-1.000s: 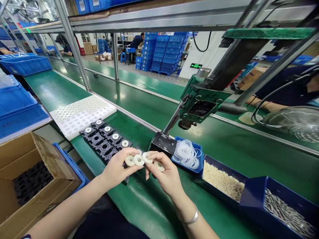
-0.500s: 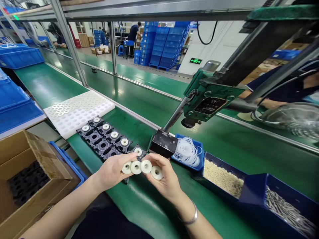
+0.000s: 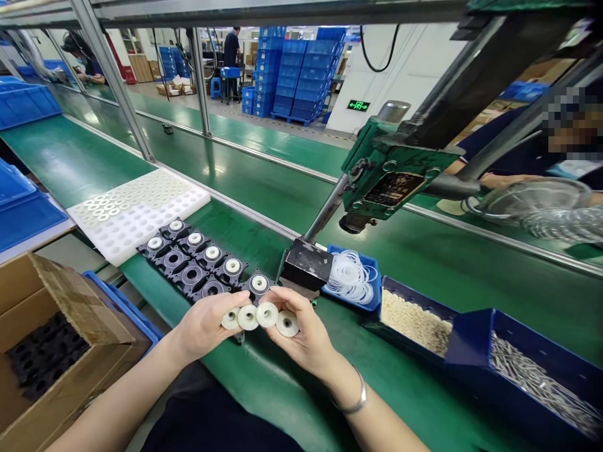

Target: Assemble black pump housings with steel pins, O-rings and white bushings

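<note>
Low in front of me, several pale round parts with centre holes, like white plastic bushings point(image 3: 247, 318), are bunched in a row between my hands. My left hand point(image 3: 205, 329) is closed around those at the left end, its thumb over the top. My right hand point(image 3: 308, 336) grips those at the right end between thumb and fingers. Which hand bears the middle ones is hard to tell. Just beyond my fingers, black square housings point(image 3: 191, 274) lie in rows on the green belt; some have a white ring-shaped part point(image 3: 232, 266) in their centre, others show an open bore.
A green-headed press point(image 3: 386, 179) stands over a black block point(image 3: 307, 262). To its right are bins of clear rings point(image 3: 351, 276), cream pieces point(image 3: 414, 323) and metal pins point(image 3: 541, 383). A white perforated tray point(image 3: 141, 207) and cardboard box point(image 3: 80, 326) lie left. A person point(image 3: 513, 150) is across.
The whole view has shifted slightly, so the scene sits a little further left and higher. Both hands keep their grip on the bushings.
</note>
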{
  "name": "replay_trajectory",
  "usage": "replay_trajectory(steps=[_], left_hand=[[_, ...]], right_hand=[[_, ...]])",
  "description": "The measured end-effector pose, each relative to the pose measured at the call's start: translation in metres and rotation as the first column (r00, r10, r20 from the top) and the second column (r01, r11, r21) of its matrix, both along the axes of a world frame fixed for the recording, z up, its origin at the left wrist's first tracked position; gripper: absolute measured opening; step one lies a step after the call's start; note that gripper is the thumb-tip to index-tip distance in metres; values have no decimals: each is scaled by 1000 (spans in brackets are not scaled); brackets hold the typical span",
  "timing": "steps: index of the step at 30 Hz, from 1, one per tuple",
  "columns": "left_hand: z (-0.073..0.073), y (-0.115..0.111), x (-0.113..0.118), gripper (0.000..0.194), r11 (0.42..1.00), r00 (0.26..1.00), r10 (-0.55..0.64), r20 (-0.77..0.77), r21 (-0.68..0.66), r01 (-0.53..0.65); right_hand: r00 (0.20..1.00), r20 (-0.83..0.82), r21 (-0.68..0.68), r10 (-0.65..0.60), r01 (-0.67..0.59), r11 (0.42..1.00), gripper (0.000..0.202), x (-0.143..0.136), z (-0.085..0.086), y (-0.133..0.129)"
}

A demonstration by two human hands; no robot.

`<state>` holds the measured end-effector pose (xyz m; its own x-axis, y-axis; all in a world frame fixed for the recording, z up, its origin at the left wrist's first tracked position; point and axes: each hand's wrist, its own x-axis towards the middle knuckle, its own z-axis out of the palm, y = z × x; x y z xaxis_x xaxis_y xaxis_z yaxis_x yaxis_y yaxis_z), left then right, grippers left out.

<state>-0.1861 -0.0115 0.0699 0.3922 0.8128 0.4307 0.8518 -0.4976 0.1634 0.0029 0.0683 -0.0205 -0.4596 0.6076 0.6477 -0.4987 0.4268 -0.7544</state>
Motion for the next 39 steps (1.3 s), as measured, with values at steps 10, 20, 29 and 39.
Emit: replay_trajectory(steps=[10,20,29,39], left_hand=[[5,-10,-10,82,998,997,11,-74,56,-7],[13,-21,-30,57,963,976,198,-90,-166,-211],[48,-15,-84,39,564,461,820,340,-619,-547],[27,-1,-96,40,618,781,619,-85,-560,-552]], right_hand=[[999,27,153,-47,43,987,78,-11,7,-3],[986,160,87,53,-68,994,36,-49,14,-3],[927,357,-311,118,-2,950,28,-79,19,15],[893,443,121,75,-143,982,27,-99,22,5]])
